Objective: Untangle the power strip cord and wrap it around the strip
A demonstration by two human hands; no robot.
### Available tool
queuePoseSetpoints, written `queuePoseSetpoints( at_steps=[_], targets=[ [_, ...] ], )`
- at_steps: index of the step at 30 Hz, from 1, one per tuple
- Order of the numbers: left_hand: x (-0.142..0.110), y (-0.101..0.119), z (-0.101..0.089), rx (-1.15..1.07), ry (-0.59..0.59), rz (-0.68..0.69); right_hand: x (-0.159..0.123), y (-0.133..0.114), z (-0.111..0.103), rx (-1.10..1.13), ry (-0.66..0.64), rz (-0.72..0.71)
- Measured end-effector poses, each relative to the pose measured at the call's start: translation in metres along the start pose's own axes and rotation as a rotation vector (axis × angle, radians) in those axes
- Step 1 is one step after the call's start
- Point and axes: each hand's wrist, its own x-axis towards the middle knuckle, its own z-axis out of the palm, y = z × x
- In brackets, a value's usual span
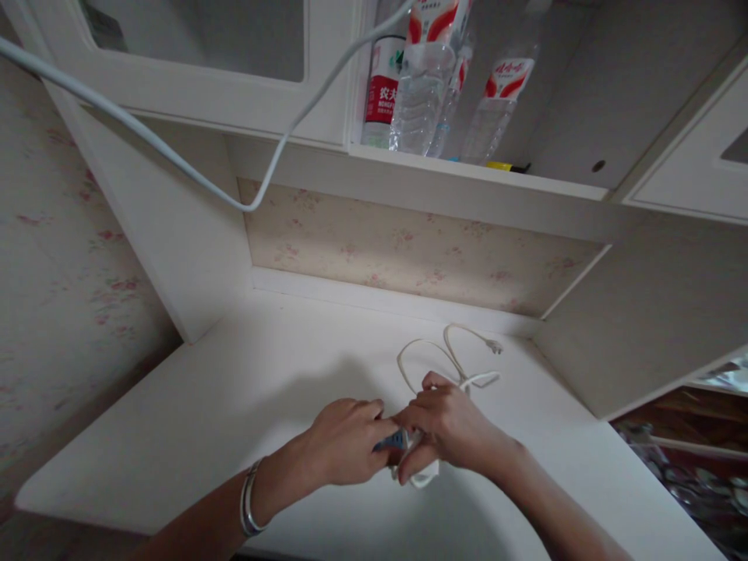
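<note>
Both my hands meet over the white desk (222,397). My right hand (449,425) is closed around a white cable (435,354), whose loops and plug end trail off behind it toward the back wall. My left hand (344,440), with a silver bracelet on the wrist, pinches a small blue piece (390,442) that sits between the two hands, touching the cable bundle. What the blue piece is, I cannot make out.
A shelf above holds several plastic water bottles (421,78) and a red-labelled can (382,89). A thick white cord (175,160) hangs across the upper cabinet. Cabinet side panels stand at left and right; floral wallpaper covers the back.
</note>
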Motion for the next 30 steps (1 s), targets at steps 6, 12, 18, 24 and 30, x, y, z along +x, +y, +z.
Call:
queuePoseSetpoints(
  at_steps=[6, 12, 18, 24, 30],
  targets=[
    [0.001, 0.005, -0.013, -0.016, 0.042, 0.055, 0.011, 0.032, 0.000, 0.250, 0.132, 0.150],
    [-0.003, 0.003, -0.028, -0.116, 0.040, 0.033, 0.019, 0.052, 0.016, 0.800, 0.095, 0.434],
    [-0.004, 0.005, -0.021, -0.198, 0.019, 0.009, 0.034, 0.055, 0.048, 1.226, -0.054, 0.505],
    [-0.004, 0.006, -0.019, -0.244, 0.064, -0.049, 0.037, 0.058, 0.071, 1.131, 0.063, 0.522],
    [-0.001, 0.003, -0.016, -0.284, 0.060, -0.083, 0.027, 0.043, 0.084, 1.342, -0.032, 0.657]
  ],
)
